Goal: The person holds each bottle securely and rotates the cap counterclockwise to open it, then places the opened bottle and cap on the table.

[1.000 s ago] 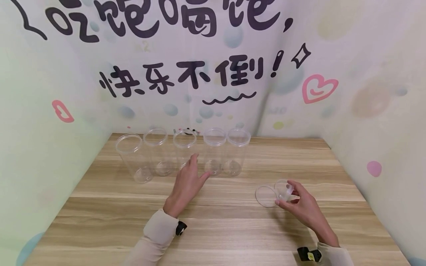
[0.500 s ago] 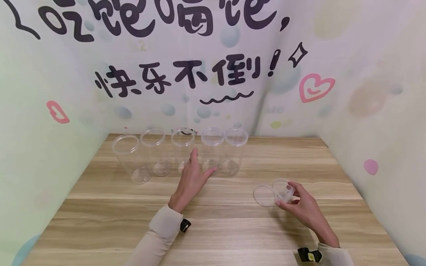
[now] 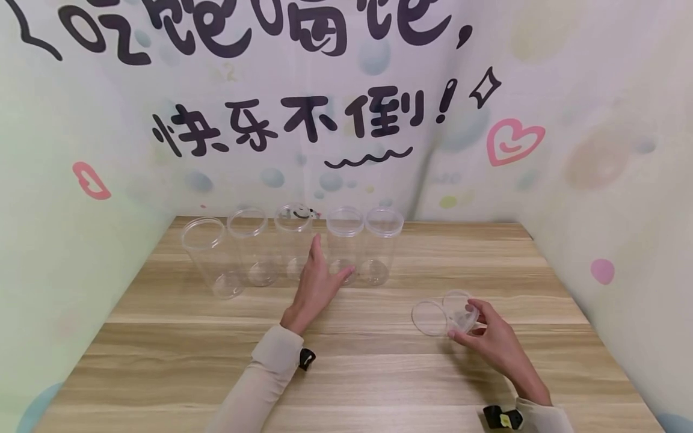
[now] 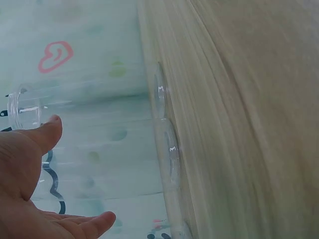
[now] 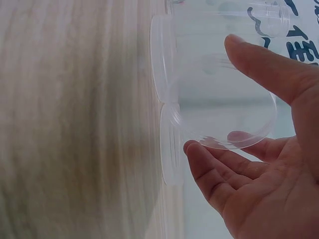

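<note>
A row of several clear plastic jars stands upright at the back of the table. My left hand (image 3: 316, 288) is in front of the third jar (image 3: 293, 240) and fourth jar (image 3: 345, 240), thumb and fingers spread apart. In the left wrist view, a jar (image 4: 119, 159) stands beyond the gap between thumb and fingers; I cannot tell whether they touch it. My right hand (image 3: 498, 337) pinches a clear round lid (image 5: 224, 109), tilted up on edge, by its rim. Two more clear lids, one left (image 3: 429, 319) and one farther back (image 3: 457, 296), lie on the table beside it.
The wooden table (image 3: 379, 385) meets a printed cloth wall (image 3: 260, 180) just behind the jars. To the left are the first jar (image 3: 206, 255) and second jar (image 3: 250, 246). A fifth jar (image 3: 384, 246) ends the row on the right.
My left hand has shifted slightly to the right and forward, its thumb now over the fourth jar's lower part. The third jar has moved a little left. My right hand tilts its lid slightly.
</note>
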Tool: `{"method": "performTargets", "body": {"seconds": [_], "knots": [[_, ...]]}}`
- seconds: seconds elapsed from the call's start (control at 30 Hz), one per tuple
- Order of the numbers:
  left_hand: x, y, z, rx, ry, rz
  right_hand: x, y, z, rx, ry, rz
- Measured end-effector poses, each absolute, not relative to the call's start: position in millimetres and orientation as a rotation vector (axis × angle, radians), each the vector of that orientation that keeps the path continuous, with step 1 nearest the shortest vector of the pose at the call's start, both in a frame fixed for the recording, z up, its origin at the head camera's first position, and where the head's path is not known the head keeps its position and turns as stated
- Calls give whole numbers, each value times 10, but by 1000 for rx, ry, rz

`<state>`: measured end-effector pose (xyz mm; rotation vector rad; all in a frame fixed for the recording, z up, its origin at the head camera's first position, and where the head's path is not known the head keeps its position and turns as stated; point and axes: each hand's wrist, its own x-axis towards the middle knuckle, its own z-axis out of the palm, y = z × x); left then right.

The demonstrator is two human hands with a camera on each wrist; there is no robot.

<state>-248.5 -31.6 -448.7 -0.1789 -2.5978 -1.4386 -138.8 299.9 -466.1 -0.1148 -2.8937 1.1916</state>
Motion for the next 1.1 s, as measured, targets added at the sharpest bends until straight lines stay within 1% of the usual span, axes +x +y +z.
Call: {"method": "performTargets", "body": {"seconds": [0.3,0.83,1.1], "knots": [[-2584,-277,-4532,-235,-2550,-1456,-1370,2992,-4703,-113,-2870,1218],[-2688,-215,-4571,-202,-2550,-1510,-1351,2976,-4741,-119,-2858,1285],[-2747,-203,-4566,-196,-2542,-1539,-1331,2987,-4729,-125,-2879,1235]]}}
